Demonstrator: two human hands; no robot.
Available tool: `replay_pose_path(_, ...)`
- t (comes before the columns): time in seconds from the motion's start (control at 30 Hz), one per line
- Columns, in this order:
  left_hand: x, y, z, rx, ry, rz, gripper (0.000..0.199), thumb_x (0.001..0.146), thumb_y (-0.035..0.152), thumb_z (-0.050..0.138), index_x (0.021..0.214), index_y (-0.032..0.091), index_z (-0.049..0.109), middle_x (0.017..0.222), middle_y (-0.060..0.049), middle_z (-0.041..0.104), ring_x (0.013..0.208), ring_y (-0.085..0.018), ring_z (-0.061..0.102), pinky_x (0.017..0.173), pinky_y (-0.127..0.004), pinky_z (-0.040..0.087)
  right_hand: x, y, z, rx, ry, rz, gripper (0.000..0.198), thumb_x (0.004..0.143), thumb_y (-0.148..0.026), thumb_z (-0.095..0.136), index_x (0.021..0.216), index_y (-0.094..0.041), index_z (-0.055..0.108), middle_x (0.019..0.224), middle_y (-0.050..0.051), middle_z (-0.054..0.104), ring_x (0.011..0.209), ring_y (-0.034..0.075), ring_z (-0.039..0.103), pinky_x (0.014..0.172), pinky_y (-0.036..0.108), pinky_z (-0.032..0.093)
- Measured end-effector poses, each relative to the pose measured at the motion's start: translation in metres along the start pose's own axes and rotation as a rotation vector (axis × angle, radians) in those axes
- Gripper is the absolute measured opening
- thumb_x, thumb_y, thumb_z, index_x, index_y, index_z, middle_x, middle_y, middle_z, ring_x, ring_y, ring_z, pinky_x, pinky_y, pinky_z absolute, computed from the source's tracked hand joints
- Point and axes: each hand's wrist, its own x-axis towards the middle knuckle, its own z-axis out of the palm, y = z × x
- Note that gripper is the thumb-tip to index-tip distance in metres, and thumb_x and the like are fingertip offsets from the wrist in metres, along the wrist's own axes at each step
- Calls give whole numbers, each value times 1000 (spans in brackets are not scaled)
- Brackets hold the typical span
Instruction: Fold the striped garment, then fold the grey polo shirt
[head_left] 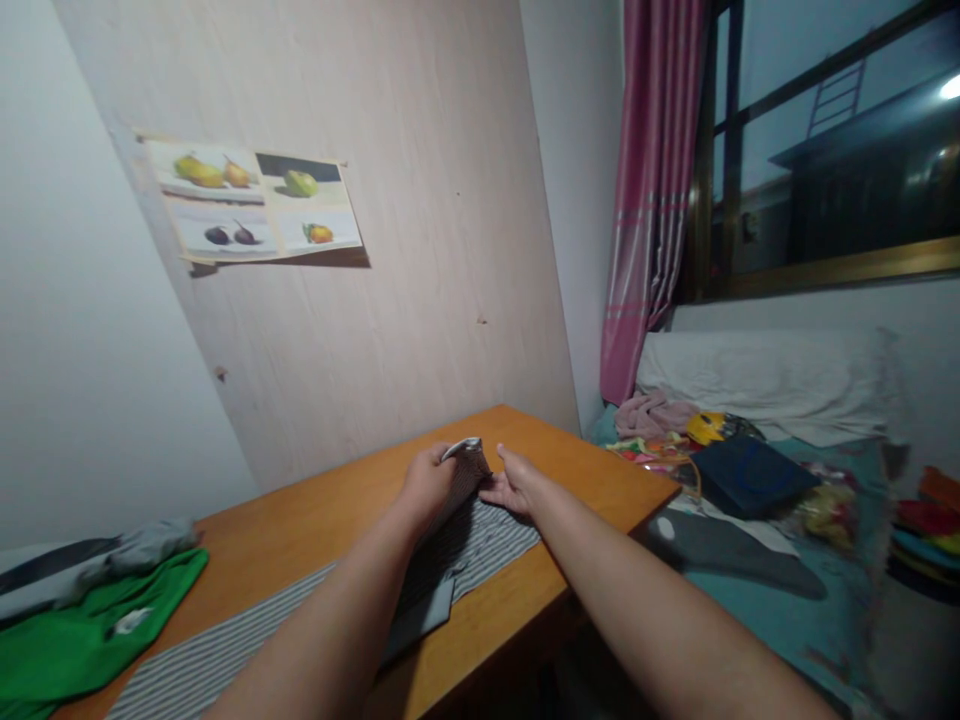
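Note:
A grey-and-white striped garment [491, 548] lies on the wooden table, one striped stretch running to the near left under my left forearm. Its dark part lies in the middle, with a grey edge hanging at the table's front. My left hand [429, 482] is closed on a lifted fold of the garment, its pale rim curling up above the fingers. Against the right side of that fold rests my right hand [514, 484], fingers stretched out and thumb raised apart. The fold hides part of the right fingertips. What kind of garment it is I cannot tell.
The orange-brown table [592, 478] meets a wood-panelled wall behind. Folded green clothing [161, 615] and grey clothing [161, 550] lie at its left end. Beyond the right edge, a bed [832, 600] holds a dark blue flat item [754, 476] and a jumble of bags and cloths.

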Motion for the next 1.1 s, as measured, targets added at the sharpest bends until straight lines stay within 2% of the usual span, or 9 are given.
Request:
replay_pose_path(0.13, -9, -6, 8, 63, -44, 16, 22, 77, 30, 60, 81, 16, 76, 80, -6, 76, 75, -20, 66, 68, -27, 47, 0, 1, -4, 84, -78, 34, 57, 102, -64, 19, 106, -18, 52, 69, 3, 60, 55, 17, 60, 51, 27, 55)
replay_pose_path(0.23, -19, -8, 16, 162, -100, 63, 25, 82, 26, 54, 89, 18, 77, 88, -6, 78, 82, -20, 68, 74, -27, 49, -1, 0, -13, 109, -127, 40, 58, 100, -65, 20, 114, -18, 50, 63, 0, 56, 45, 16, 53, 45, 27, 51)
replay_pose_path(0.37, -38, -7, 27, 316, -237, 157, 33, 86, 19, 49, 104, 23, 77, 106, -3, 78, 98, -21, 69, 88, -28, 49, -3, -5, -25, 75, -131, 7, 63, 100, -65, 28, 142, -18, 30, 80, 3, 61, 51, 18, 60, 45, 30, 52)
replay_pose_path(0.43, -49, -8, 32, 406, -295, 193, 38, 85, 16, 49, 111, 27, 75, 114, -1, 77, 106, -21, 68, 93, -29, 48, -6, -10, -29, 59, -134, -2, 67, 99, -65, 31, 147, -19, 21, 90, 7, 62, 58, 20, 65, 51, 34, 55)
replay_pose_path(0.53, -67, -10, 40, 516, -362, 234, 43, 83, 16, 52, 118, 30, 72, 122, 0, 74, 112, -21, 66, 97, -29, 47, -10, -14, -31, 74, -134, -14, 60, 100, -61, 37, 142, -20, 24, 97, 9, 61, 64, 21, 67, 58, 40, 58)
replay_pose_path(0.67, -81, -12, 47, 624, -389, 252, 42, 85, 19, 54, 122, 29, 70, 127, -2, 71, 117, -23, 64, 101, -31, 45, -13, -14, -30, 79, -121, -22, 48, 100, -58, 40, 130, -22, 32, 94, 7, 59, 63, 19, 66, 58, 38, 58)
replay_pose_path(0.9, -83, -7, 57, 547, -258, 230, 36, 99, 34, 40, 119, 26, 68, 120, -7, 73, 110, -24, 66, 95, -33, 48, -13, -14, -28, 8, -120, -24, 50, 97, -63, 43, 126, -23, 34, 86, 3, 58, 60, 19, 64, 55, 35, 56)
replay_pose_path(1.03, -89, -13, 65, 618, -327, 279, 31, 95, 33, 48, 115, 23, 70, 127, -11, 69, 114, -27, 64, 99, -37, 47, -10, -12, -29, -56, -110, -52, 47, 97, -63, 43, 122, -23, 37, 81, 1, 57, 60, 18, 63, 58, 32, 56)
replay_pose_path(1.1, -92, -17, 68, 663, -353, 300, 34, 94, 33, 50, 121, 22, 68, 135, -13, 64, 123, -30, 59, 107, -41, 42, -7, -11, -30, -176, -50, -112, 41, 99, -60, 42, 114, -22, 42, 77, 0, 57, 59, 17, 62, 58, 30, 55)
